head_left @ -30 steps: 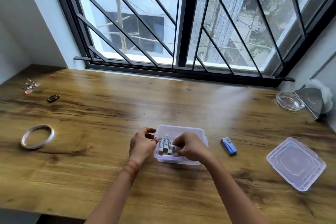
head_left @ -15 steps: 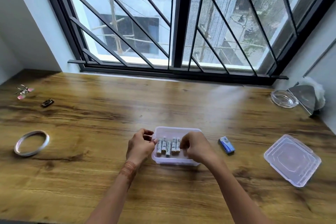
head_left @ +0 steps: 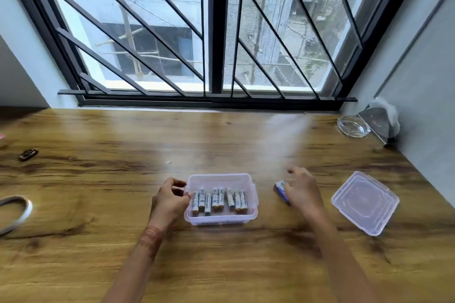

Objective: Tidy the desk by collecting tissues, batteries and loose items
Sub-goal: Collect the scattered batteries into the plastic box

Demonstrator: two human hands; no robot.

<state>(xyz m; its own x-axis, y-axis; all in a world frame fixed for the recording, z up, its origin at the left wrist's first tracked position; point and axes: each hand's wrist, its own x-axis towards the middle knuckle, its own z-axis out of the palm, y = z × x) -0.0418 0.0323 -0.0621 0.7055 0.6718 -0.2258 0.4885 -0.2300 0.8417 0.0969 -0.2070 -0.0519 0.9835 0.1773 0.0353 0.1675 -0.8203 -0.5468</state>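
Observation:
A clear plastic box (head_left: 221, 176) sits on the wooden desk in front of me, with several white and orange batteries (head_left: 219, 200) lying side by side in it. My left hand (head_left: 170, 200) grips the box's left edge. My right hand (head_left: 301, 190) is to the right of the box, its fingers over a small blue item (head_left: 280, 187) that lies on the desk. Motion blur hides whether the fingers have closed on it. The box's clear lid (head_left: 365, 202) lies flat further right.
A tape ring (head_left: 14, 213) lies at the left edge and a small dark item (head_left: 28, 154) behind it. A glass dish (head_left: 353, 126) and a metal holder with white tissue (head_left: 381, 120) stand in the back right corner by the wall. A white scrap (head_left: 168, 162) lies mid-desk.
My right hand has left the batteries in the box and moved right onto the blue item. My left hand has stayed at the box's left edge.

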